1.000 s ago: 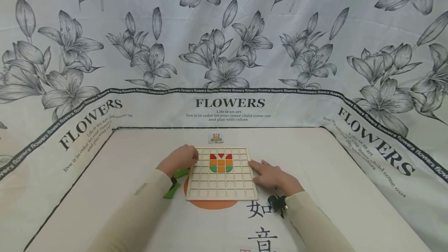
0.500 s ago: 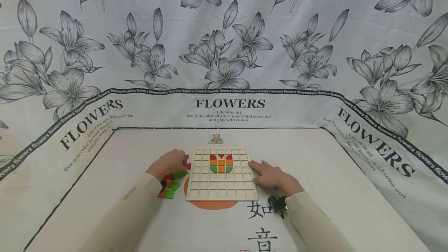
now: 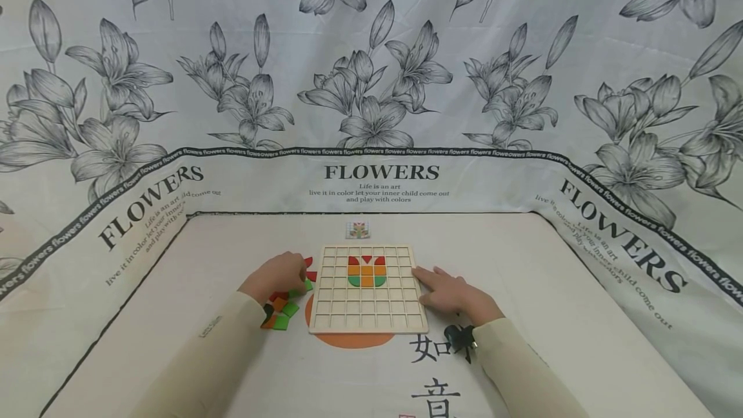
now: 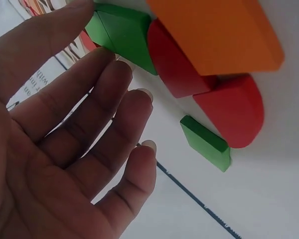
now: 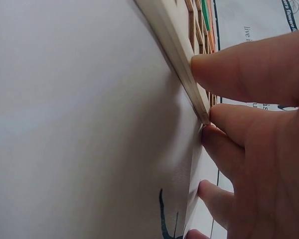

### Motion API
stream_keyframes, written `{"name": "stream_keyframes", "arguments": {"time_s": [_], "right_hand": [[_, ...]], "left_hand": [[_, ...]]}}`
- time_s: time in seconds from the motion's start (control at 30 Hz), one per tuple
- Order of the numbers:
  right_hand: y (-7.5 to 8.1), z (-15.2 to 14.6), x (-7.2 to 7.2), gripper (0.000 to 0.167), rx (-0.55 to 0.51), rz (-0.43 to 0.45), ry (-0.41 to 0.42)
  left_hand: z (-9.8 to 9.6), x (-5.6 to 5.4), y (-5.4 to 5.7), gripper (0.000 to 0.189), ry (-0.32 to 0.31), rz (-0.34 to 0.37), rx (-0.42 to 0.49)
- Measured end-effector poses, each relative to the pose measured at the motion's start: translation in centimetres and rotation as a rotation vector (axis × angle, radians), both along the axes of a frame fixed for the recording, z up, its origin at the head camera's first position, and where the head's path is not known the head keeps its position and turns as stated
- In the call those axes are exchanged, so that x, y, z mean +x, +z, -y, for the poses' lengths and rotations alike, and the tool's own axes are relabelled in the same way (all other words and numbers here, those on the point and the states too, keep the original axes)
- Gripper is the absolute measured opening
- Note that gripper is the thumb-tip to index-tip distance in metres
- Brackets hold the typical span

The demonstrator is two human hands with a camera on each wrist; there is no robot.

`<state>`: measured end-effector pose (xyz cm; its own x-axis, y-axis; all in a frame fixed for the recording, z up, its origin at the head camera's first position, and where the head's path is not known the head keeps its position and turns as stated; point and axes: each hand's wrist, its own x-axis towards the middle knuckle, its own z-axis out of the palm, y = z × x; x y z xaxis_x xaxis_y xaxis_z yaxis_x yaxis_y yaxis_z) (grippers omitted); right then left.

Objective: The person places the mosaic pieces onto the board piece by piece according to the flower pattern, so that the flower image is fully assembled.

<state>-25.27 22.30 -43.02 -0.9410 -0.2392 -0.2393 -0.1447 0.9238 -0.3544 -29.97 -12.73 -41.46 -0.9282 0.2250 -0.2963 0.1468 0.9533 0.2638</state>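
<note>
My left hand (image 3: 278, 276) is beside the left edge of a wooden grid board (image 3: 362, 313). Its thumb and index finger pinch a green tile (image 3: 308, 285), seen close up in the left wrist view, while the other fingers are loosely bent. Red tiles (image 3: 311, 275) lie between this hand and the board. On the board, red, orange and green tiles (image 3: 367, 271) form a tulip-like shape. My right hand (image 3: 449, 292) rests at the board's right edge, fingers extended; in the right wrist view its fingertips touch the board's rim (image 5: 177, 55).
Loose orange and green tiles (image 3: 281, 321) are heaped below my left wrist. A small pattern card (image 3: 357, 230) lies behind the board. The cloth under the board carries an orange disc (image 3: 353, 339) and black characters (image 3: 435, 395). A flower-printed curtain (image 3: 371, 82) surrounds the table.
My left hand has drawn back left from the board's edge and down to the loose tiles, uncovering red ones. A green tile has shifted slightly toward the board. The right hand stays put.
</note>
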Motion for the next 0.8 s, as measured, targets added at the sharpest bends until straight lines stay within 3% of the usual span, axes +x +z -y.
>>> {"name": "stream_keyframes", "arguments": {"time_s": [0.57,0.8], "right_hand": [[0.01,0.09,0.18,0.066,-0.025,0.016,-0.013],[0.04,-0.01,0.04,0.065,-0.009,0.003,-0.015]], "left_hand": [[-0.01,0.36,-0.63,0.018,0.065,0.041,0.053],[-0.14,0.42,0.28,0.021,0.021,0.0,0.063]]}}
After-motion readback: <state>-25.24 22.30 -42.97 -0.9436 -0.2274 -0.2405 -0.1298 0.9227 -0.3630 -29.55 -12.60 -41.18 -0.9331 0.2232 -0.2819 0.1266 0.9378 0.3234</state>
